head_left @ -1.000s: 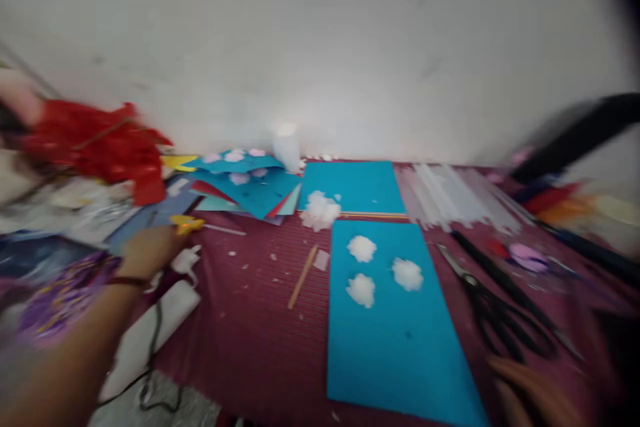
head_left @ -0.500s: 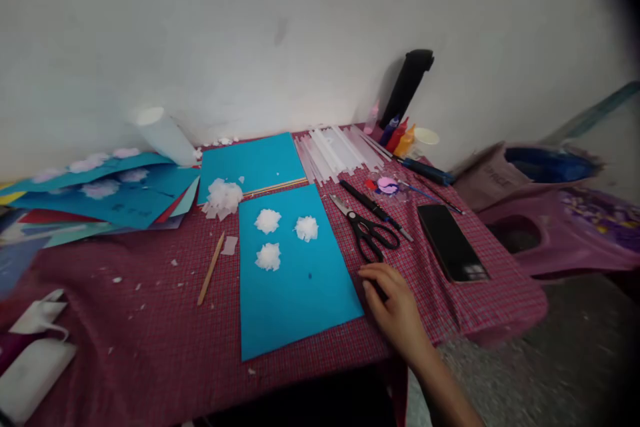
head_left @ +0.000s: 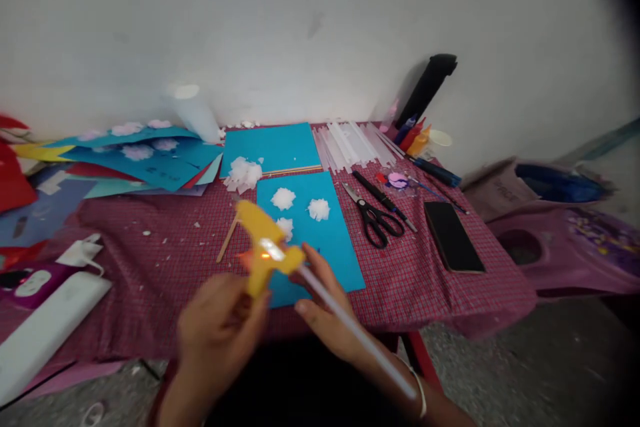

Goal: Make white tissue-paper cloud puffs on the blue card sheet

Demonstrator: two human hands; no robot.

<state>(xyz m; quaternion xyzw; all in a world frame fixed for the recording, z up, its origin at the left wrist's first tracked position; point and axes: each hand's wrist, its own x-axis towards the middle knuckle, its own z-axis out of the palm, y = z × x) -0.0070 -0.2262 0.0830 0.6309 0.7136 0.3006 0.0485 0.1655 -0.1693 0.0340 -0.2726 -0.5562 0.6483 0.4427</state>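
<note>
My left hand [head_left: 215, 327], blurred, is wrapped round the handle of a yellow hot glue gun [head_left: 263, 230] held above the table. A long translucent glue stick [head_left: 357, 333] sticks out of the gun's back end. My right hand [head_left: 327, 310] is beside that back end, its thumb and fingers apart; the stick passes in front of it. Beneath the gun lies a blue sheet [head_left: 343, 260] with white ruffled paper flowers [head_left: 319, 209] on it; the gun partly covers one. Left of the sheet is a flat wooden stick [head_left: 227, 238].
Black-handled scissors [head_left: 375, 217], a black pen-like tool [head_left: 380, 195] and a phone [head_left: 454, 237] lie to the right. Glue sticks [head_left: 353, 145] are spread at the back. A white power strip [head_left: 55, 333] is at left, beside stacked coloured sheets [head_left: 150, 170].
My left hand has come into view with the yellow glue gun. My right hand has moved left from the sheet's right edge to beside the gun. The view has shifted left.
</note>
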